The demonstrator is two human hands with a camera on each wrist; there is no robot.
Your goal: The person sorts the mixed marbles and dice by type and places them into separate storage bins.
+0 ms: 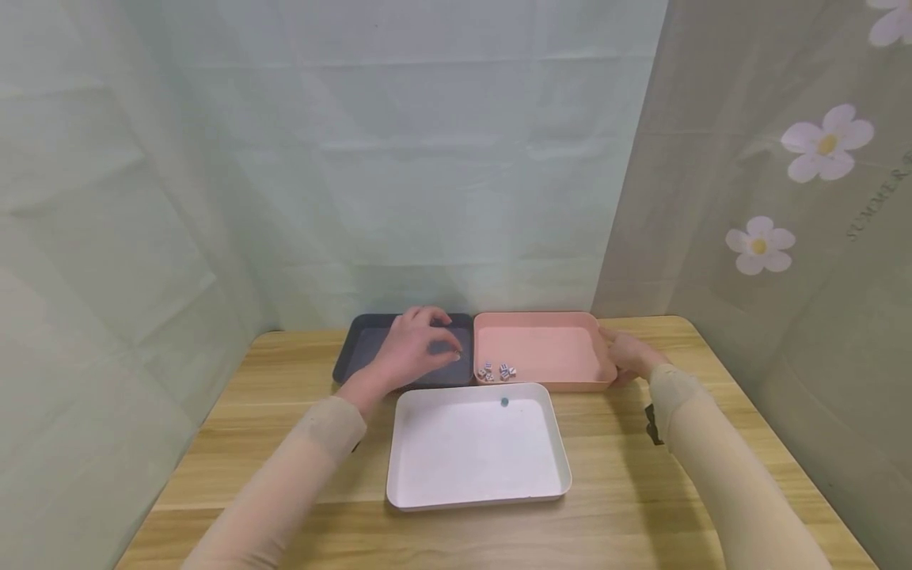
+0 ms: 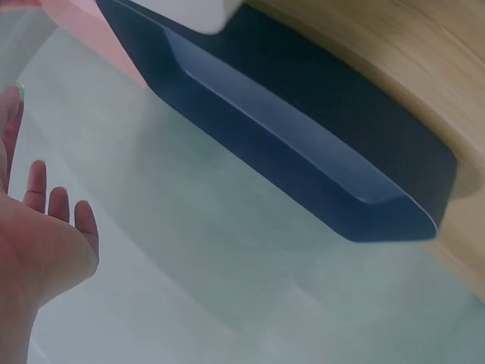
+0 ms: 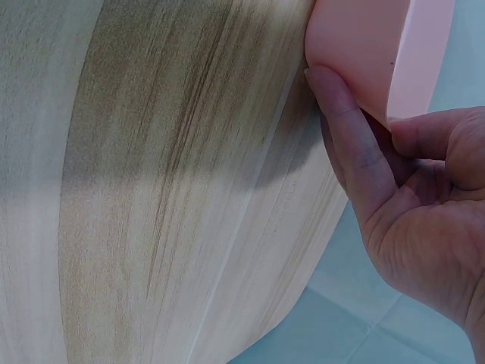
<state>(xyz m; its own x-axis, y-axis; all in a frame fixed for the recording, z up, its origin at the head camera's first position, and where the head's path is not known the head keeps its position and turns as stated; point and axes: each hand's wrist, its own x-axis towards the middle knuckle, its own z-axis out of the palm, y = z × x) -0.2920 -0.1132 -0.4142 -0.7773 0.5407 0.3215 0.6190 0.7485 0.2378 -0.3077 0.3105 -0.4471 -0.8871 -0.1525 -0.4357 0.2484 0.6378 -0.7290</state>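
My left hand (image 1: pixel 420 344) is over the dark blue tray (image 1: pixel 344 360), thumb and index fingertips brought together. A sliver of a small green piece (image 2: pixel 20 92) shows at a fingertip in the left wrist view; most of it is hidden. The other fingers are loosely bent. My right hand (image 1: pixel 630 354) holds the pink tray (image 1: pixel 541 336) at its right end. In the right wrist view the thumb lies at the rim and the fingers lie along the outside wall. Several white dice (image 1: pixel 489 377) sit in the pink tray's front left corner.
A white tray (image 1: pixel 477 451) stands in front of the other two, with a small teal piece (image 1: pixel 504 401) near its back edge. The trays stand on a wood-grain table (image 1: pixel 299 475). Pale curtains (image 1: pixel 427 158) hang behind and at the sides.
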